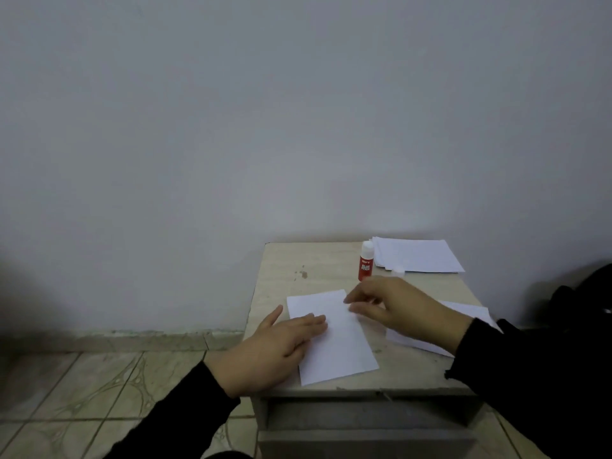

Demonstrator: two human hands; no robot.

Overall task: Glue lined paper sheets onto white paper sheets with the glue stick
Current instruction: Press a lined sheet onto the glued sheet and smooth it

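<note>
Left hand (pixel 271 352), fingers flat, presses a white rectangular paper sheet (pixel 334 339) on the beige tabletop (pixel 318 266); any ruling is too faint to discern. Right hand (pixel 394 309), fingers loosely curled, touches the sheet's right edge, hiding part of another sheet. The red-and-white glue stick (pixel 366 261) stands upright near the grey wall (pixel 298 111).

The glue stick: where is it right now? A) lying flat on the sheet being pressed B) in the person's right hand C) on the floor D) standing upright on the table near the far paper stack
D: the glue stick stands upright on the table, beside the far paper stack, in neither hand.
</note>
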